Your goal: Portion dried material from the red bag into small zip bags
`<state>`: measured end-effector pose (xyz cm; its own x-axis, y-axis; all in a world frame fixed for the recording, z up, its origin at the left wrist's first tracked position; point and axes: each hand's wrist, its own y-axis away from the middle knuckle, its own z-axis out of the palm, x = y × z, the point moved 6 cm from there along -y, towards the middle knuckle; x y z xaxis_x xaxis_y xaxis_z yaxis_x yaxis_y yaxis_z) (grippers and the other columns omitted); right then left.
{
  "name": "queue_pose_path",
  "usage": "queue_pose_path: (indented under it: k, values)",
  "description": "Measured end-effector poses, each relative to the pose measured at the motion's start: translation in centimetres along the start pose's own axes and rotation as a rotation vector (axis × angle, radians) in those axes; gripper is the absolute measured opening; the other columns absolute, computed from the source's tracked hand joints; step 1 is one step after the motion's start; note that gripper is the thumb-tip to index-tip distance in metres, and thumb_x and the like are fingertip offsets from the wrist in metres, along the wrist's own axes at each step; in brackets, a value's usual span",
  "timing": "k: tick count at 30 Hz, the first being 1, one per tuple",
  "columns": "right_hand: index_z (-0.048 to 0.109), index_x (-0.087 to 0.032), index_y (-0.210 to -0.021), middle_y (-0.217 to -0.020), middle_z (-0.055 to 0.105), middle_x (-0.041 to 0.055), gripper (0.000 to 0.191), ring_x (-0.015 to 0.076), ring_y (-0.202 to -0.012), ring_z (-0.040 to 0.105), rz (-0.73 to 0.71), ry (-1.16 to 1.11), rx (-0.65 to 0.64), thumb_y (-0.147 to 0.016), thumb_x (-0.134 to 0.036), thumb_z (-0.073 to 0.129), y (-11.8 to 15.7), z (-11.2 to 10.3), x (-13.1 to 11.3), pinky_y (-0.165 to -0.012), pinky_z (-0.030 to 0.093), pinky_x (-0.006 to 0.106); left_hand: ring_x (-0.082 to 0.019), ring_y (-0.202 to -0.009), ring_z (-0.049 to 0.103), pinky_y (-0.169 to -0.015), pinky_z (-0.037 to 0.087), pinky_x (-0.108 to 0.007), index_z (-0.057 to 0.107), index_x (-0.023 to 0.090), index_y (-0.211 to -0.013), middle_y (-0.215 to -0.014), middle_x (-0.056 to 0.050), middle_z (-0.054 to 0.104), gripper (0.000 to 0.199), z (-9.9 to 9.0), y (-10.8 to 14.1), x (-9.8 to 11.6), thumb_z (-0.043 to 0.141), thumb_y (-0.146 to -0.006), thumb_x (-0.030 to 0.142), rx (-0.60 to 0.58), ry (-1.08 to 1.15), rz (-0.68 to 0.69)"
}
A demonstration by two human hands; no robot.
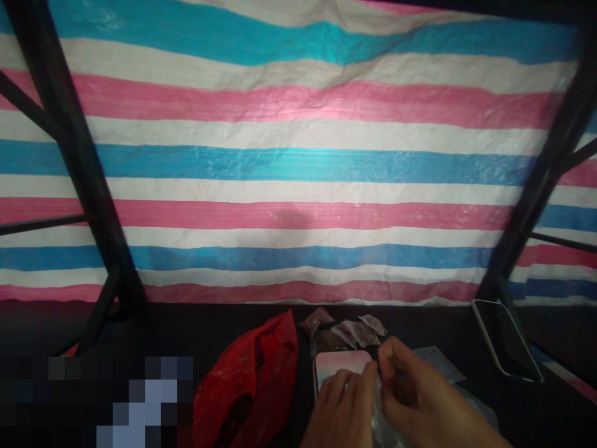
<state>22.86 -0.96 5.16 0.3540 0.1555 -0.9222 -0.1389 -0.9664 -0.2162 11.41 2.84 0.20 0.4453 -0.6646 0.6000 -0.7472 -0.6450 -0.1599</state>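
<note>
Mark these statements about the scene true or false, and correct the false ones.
1. The left hand and right hand grip a clear plastic bag. True.
2. A red plastic bag lies left of the hands. True.
3. The smartphone is in the right hand. False: it lies on the black table at the right, apart from the hands.
4. The tarpaulin backdrop is plain blue. False: it is striped pink, white and blue.
5. Small packets with dark contents lie beyond the hands. True.
</note>
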Motion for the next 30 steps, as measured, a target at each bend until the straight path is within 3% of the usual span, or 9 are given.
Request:
queue_pose_path:
  k: [3, 7, 11, 16, 19, 22, 26, 30]
  values:
    - [0.049, -0.027, -0.080, -0.060, 0.051, -0.0092, 0.016, 0.0110, -0.052, 0.048, -0.015, -0.005, -0.028, -0.078, -0.019, 0.062, -0.2, 0.6, 0.1, -0.047, 0.033, 0.019, -0.042, -0.131, 0.063, -0.112, 0.050, -0.055, 0.056, 0.014, -0.153, -0.143, -0.022, 0.069, 0.063, -2.4, 0.7, 0.5, 0.068, -0.091, 0.023, 0.024, 0.052, -0.018]
    - [0.053, -0.025, -0.086, -0.067, 0.057, -0.0072, 0.014, 0.0105, -0.054, 0.052, 0.003, -0.037, -0.013, -0.077, -0.017, 0.060, -0.5, 1.9, -0.4, -0.049, 0.035, 0.019, -0.035, -0.130, 0.064, -0.112, 0.052, -0.046, 0.068, 0.025, -0.138, -0.139, -0.012, 0.072, 0.066, -5.2, 1.2, 1.3, 0.083, -0.073, 0.018, 0.094, 0.180, 0.050]
    - [0.053, -0.026, -0.084, -0.068, 0.054, -0.0059, 0.012, 0.0116, -0.052, 0.050, 0.082, -0.126, 0.067, -0.076, -0.026, 0.062, -0.8, 3.2, -1.3, -0.042, 0.032, 0.018, -0.031, -0.121, 0.069, -0.106, 0.056, -0.044, 0.070, 0.028, -0.135, -0.131, -0.009, 0.076, 0.057, -7.2, 1.7, 0.6, 0.078, -0.079, 0.021, 0.153, 0.139, -0.001]
    - [0.052, -0.026, -0.080, -0.073, 0.053, -0.0039, 0.015, 0.0127, -0.057, 0.052, 0.063, -0.240, 0.156, -0.074, -0.032, 0.064, -1.3, 4.1, -1.9, -0.044, 0.036, 0.019, -0.035, -0.140, 0.060, -0.119, 0.048, -0.049, 0.057, 0.028, -0.152, -0.155, -0.011, 0.063, 0.080, -6.9, 2.4, -1.3, 0.082, -0.077, 0.026, 0.091, 0.085, -0.066]
    - [0.051, -0.026, -0.081, -0.070, 0.051, -0.0059, 0.017, 0.0117, -0.052, 0.049, 0.055, -0.303, 0.182, -0.073, -0.033, 0.064, -1.6, 4.3, -1.3, -0.043, 0.037, 0.019, -0.033, -0.146, 0.056, -0.124, 0.042, -0.051, 0.057, 0.027, -0.153, -0.159, -0.009, 0.059, 0.067, -6.9, 2.8, -2.2, 0.071, -0.088, 0.031, 0.103, 0.088, -0.083]
    - [0.051, -0.026, -0.083, -0.071, 0.052, -0.0063, 0.015, 0.0117, -0.050, 0.051, 0.032, -0.279, 0.185, -0.075, -0.031, 0.063, -1.8, 4.5, -0.7, -0.043, 0.038, 0.021, -0.034, -0.146, 0.056, -0.124, 0.042, -0.053, 0.061, 0.030, -0.149, -0.157, -0.008, 0.061, 0.059, -7.2, 3.1, -3.0, 0.068, -0.091, 0.037, 0.122, 0.107, -0.089]
    - [0.053, -0.026, -0.084, -0.071, 0.059, -0.0052, 0.011, 0.0124, -0.050, 0.054, 0.043, -0.187, 0.119, -0.078, -0.023, 0.062, -1.9, 5.0, -0.5, -0.044, 0.033, 0.021, -0.031, -0.132, 0.068, -0.114, 0.053, -0.047, 0.070, 0.036, -0.138, -0.144, -0.004, 0.072, 0.048, -8.6, 3.7, -3.5, 0.069, -0.090, 0.035, 0.199, 0.235, -0.094]
    - [0.053, -0.025, -0.079, -0.065, 0.051, -0.0081, 0.019, 0.0111, -0.054, 0.049, 0.079, -0.107, 0.130, -0.073, -0.009, 0.061, -1.8, 5.1, -1.3, -0.049, 0.030, 0.021, -0.029, -0.118, 0.075, -0.104, 0.060, -0.041, 0.076, 0.038, -0.128, -0.128, -0.002, 0.080, 0.039, -9.6, 4.2, -3.2, 0.071, -0.089, 0.036, 0.217, 0.394, -0.082]
